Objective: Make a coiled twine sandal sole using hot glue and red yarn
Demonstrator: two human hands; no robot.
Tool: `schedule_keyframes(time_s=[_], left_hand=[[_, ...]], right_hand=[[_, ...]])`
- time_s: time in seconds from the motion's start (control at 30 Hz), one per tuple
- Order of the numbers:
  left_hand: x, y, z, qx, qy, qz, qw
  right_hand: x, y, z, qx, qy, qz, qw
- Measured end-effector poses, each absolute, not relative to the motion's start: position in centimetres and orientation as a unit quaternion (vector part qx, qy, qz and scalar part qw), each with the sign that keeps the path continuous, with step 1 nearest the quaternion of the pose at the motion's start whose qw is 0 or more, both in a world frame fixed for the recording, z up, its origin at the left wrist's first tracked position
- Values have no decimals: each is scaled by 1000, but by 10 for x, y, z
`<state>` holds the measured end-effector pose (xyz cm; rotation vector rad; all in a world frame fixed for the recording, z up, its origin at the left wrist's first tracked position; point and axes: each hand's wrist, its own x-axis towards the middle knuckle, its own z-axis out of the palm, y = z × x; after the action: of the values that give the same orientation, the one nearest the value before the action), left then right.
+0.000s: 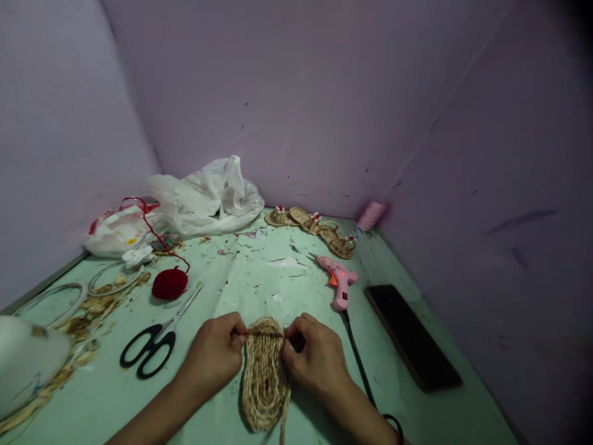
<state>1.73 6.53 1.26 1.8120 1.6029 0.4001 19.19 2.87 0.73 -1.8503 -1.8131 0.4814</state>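
Note:
A woven straw sole (pixel 265 383) made of coiled braid lies at the front middle, with a small red mark on it and a loose braid end hanging at its lower right. A thin dark strand (pixel 266 334) runs across its upper part. My left hand (pixel 217 346) pinches the strand's left end at the sole's edge. At the opposite edge, my right hand (pixel 315 352) has its fingers closed on the right end. To the right of my hands lies a pink glue gun (pixel 341 281) with a lit red light.
Black-handled scissors (pixel 160 340) and a red yarn ball (pixel 170 283) lie left. A dark phone (pixel 412 337) is right of the glue gun's cable (pixel 359 358). Small straw slippers (pixel 319 228), a white plastic bag (pixel 213 198) and a pink roll (pixel 371 216) are at the back.

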Motion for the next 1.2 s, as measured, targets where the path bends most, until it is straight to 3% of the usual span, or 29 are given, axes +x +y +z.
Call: schedule_keyframes(time_s=[1.2], left_hand=[[15, 63, 6, 693, 611, 170, 344]], right_hand=[[195, 28, 2, -684, -668, 176, 236]])
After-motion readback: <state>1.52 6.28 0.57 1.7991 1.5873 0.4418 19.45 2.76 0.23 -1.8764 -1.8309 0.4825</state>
